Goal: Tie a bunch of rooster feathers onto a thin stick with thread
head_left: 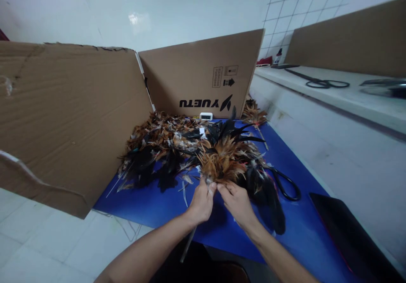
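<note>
Brown and black feathers bunch round the top of a thin stick, forming a feather duster (222, 160). My left hand (202, 200) is closed round it just below the feathers, and the bare stick end (187, 247) sticks out beneath toward me. Close beside it, my right hand (236, 202) pinches at the base of the feathers, with thumb and fingertips pressed together. What lies between those fingertips is too small to make out. Long black feathers (268, 198) lie just right of my right hand, next to black-handled scissors (290, 190).
Loose feathers (161, 135) pile over the back of the blue table (152, 202). Cardboard panels (203, 71) stand behind and to the left. A small white digital display (206, 116) sits at the back. A black pad (345, 228) lies right; scissors (328, 83) rest on the ledge.
</note>
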`<state>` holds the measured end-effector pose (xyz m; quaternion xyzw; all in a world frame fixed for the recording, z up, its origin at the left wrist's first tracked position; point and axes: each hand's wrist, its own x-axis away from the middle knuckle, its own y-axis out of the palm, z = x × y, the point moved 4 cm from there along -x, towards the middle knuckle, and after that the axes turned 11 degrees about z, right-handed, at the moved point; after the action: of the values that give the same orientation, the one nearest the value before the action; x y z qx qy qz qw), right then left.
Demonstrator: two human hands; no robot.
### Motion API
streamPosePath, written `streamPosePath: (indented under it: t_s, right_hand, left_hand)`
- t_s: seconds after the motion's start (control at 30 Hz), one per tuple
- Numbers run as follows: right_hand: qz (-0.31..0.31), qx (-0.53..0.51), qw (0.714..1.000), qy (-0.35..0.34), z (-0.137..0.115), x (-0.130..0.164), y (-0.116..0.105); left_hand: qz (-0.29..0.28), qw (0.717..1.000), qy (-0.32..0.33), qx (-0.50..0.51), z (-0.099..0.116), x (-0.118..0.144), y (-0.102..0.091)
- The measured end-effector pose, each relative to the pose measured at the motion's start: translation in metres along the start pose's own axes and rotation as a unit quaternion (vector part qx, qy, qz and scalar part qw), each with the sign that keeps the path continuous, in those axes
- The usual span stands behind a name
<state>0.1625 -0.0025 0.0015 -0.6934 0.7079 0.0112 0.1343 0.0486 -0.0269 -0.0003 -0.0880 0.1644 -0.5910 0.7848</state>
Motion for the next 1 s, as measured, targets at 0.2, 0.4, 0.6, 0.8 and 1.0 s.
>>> streamPosePath:
  t_s: [0.2, 0.4, 0.6, 0.8, 1.0]
  right_hand:
    - [-0.045, 0.1, 0.992, -0.066, -0.01, -0.02, 0.001]
    - [-0.039, 0.082, 0.994, -0.06, 0.0, -0.028, 0.007]
    - [-0.015, 0.126, 0.989, -0.073, 0.013, -0.036, 0.01]
    - [-0.034, 0.136, 0.988, -0.064, 0.025, -0.037, 0.008]
    - [-0.059, 0.144, 0.985, -0.074, 0.027, -0.035, 0.009]
  left_hand:
    - [-0.024, 0.994, 0.045, -0.094, 0.004, -0.002, 0.002]
    - [-0.055, 0.978, 0.067, -0.188, -0.001, -0.007, -0.001]
    - [-0.045, 0.964, 0.107, -0.24, 0.005, -0.01, -0.006]
    - [-0.088, 0.961, 0.097, -0.242, 0.0, -0.017, -0.005]
    - [-0.191, 0.937, 0.102, -0.274, 0.0, -0.028, -0.013]
